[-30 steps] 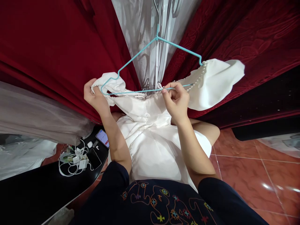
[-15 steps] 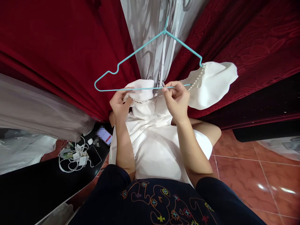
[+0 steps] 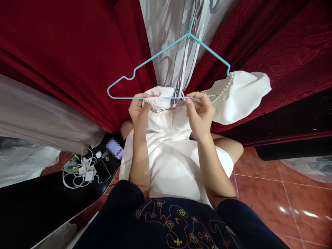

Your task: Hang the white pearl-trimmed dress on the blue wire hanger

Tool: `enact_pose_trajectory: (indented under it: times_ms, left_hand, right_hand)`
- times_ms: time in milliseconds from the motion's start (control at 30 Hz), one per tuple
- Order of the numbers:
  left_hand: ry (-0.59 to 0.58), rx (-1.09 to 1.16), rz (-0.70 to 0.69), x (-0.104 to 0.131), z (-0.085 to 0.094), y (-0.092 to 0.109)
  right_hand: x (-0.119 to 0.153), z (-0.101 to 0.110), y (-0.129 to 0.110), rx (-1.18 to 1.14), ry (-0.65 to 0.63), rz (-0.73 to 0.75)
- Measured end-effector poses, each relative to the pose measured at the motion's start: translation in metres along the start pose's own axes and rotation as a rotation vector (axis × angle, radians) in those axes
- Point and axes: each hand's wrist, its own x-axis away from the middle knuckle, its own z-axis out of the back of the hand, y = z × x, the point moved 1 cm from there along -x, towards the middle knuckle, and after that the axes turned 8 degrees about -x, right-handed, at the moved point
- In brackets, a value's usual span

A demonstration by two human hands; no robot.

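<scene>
Pinched between thumb and forefinger, a turquoise hanger (image 3: pixel 188 35) is held at its lower bar by the right hand (image 3: pixel 200 110). The left hand (image 3: pixel 140 108), fingers closed, grips the pearl trim (image 3: pixel 155 110) of a white dress (image 3: pixel 173 152), just beside that bar. The dress's right sleeve (image 3: pixel 242 97) hangs on the hanger; the left end is bare. Steadying the bar and gripping the trim softly should suit the beads.

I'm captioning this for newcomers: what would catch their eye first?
Probably the turquoise hanger, upper middle, against red fabric on both sides. Below it, a white, pearl-trimmed garment fills the centre. The right hand pinches the hanger's bottom bar; the left hand holds the garment's pearled edge.
</scene>
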Motion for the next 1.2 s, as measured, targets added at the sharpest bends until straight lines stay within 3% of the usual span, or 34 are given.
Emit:
enact_pose_trajectory:
  times_ms: [100, 233, 367, 533, 800, 900, 1033, 1200]
  left_hand:
    - [-0.011, 0.009, -0.001, -0.003, 0.001, 0.003]
    - [-0.045, 0.034, -0.023, -0.004, 0.003, 0.003]
    - [-0.041, 0.026, 0.0, -0.003, 0.004, 0.003]
    - [-0.056, 0.038, 0.015, -0.004, 0.009, 0.01]
    - [-0.081, 0.047, -0.018, -0.006, 0.013, 0.014]
    - [-0.081, 0.002, -0.005, -0.006, 0.013, 0.014]
    - [-0.085, 0.019, -0.017, -0.005, 0.013, 0.012]
    - [-0.115, 0.096, -0.076, -0.005, 0.011, 0.004]
  right_hand:
    - [-0.006, 0.01, -0.016, 0.032, 0.193, 0.128]
    - [-0.033, 0.04, -0.029, 0.216, 0.493, 0.447]
    - [-0.06, 0.067, -0.01, 0.563, 0.42, 0.582]
    - [-0.07, 0.071, 0.015, 0.698, 0.378, 0.568]
    - [-0.077, 0.071, -0.018, 0.309, 0.379, 0.285]
    - [-0.09, 0.082, -0.02, 0.215, 0.443, 0.288]
    - [-0.102, 0.111, -0.004, 0.221, 0.608, 0.273]
    - [-0.067, 0.129, 0.016, 0.394, 0.647, 0.188]
